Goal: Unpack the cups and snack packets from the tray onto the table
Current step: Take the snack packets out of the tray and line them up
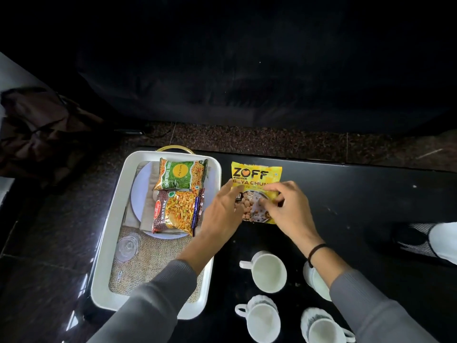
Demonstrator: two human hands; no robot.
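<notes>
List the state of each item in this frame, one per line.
Yellow packet: flat on the table, both hands on it.
Green packet: in the tray.
Red packet: in the tray, on the plate.
Glass: in the tray; pose unclear.
Cups: four on the table, upright, empty.
Tray: on the table, partly unpacked.
Left hand: on the yellow packet's left edge.
Right hand: fingers on the packet.

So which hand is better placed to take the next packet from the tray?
Probably the left hand: it hangs at the tray's right rim, beside the red packet. The right hand is farther, over the yellow packet.
</notes>
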